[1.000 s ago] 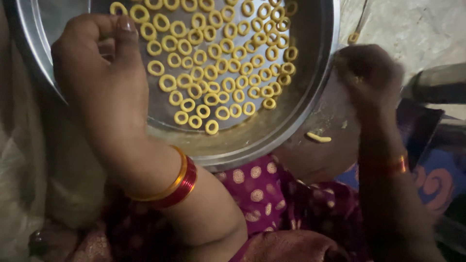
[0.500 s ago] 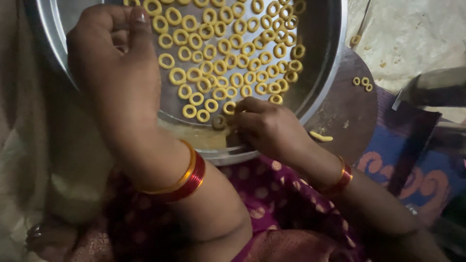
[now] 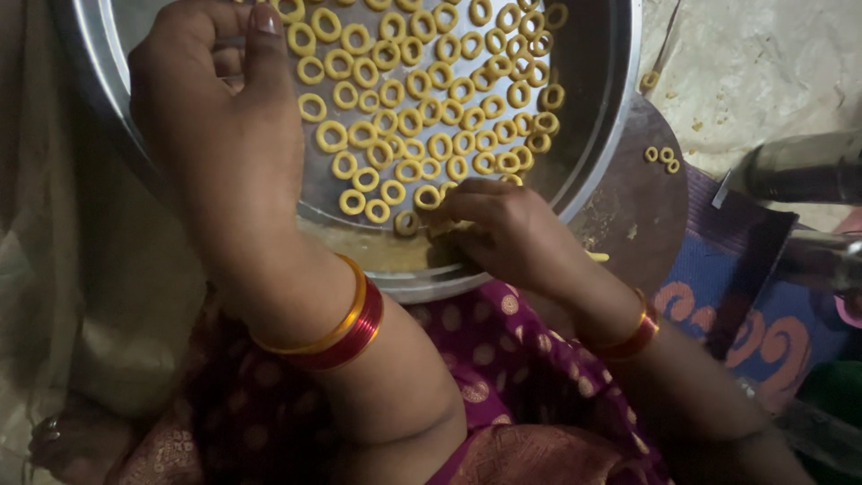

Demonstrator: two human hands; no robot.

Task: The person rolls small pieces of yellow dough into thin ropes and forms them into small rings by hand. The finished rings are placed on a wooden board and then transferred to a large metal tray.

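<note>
A large round steel tray [image 3: 603, 135] rests on my lap and holds several small yellow dough rings [image 3: 431, 99] laid side by side. My left hand [image 3: 224, 126] rests on the tray's left part, thumb up, fingers curled toward the rings; whether it holds anything is hidden. My right hand [image 3: 503, 229] reaches over the tray's near rim, fingertips pinched at a dough ring [image 3: 429, 198] at the front edge of the rings. Both wrists carry red and gold bangles.
A round dark wooden board [image 3: 633, 211] lies right of the tray with three loose rings [image 3: 662, 155] on it. Steel vessels [image 3: 799, 171] stand at the far right on a blue patterned mat [image 3: 763, 314]. Magenta dotted cloth covers my lap.
My right hand has come from the board at the right to the tray's near rim and now pinches at the front rings. The left hand has barely shifted.
</note>
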